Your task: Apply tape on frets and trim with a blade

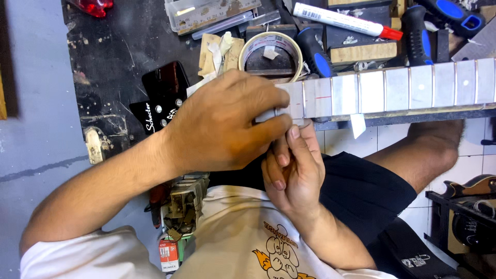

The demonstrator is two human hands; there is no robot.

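Note:
A guitar neck (398, 88) lies across the workbench, its fretboard covered in strips of pale masking tape between the frets. Its black headstock (163, 98) points left. My left hand (222, 124) lies over the neck near the nut end, with thumb and fingers pressing down on the taped fretboard. My right hand (294, 170) comes up from below the neck's edge and pinches something small against the neck beside my left thumb; what it holds is hidden by the fingers.
A roll of masking tape (271, 51) sits just behind the neck. Blue-and-black tool handles (416, 33), a white marker with a red cap (346, 20), wooden blocks and a clear plastic case (206, 13) crowd the back of the bench. Another guitar (473, 186) stands at lower right.

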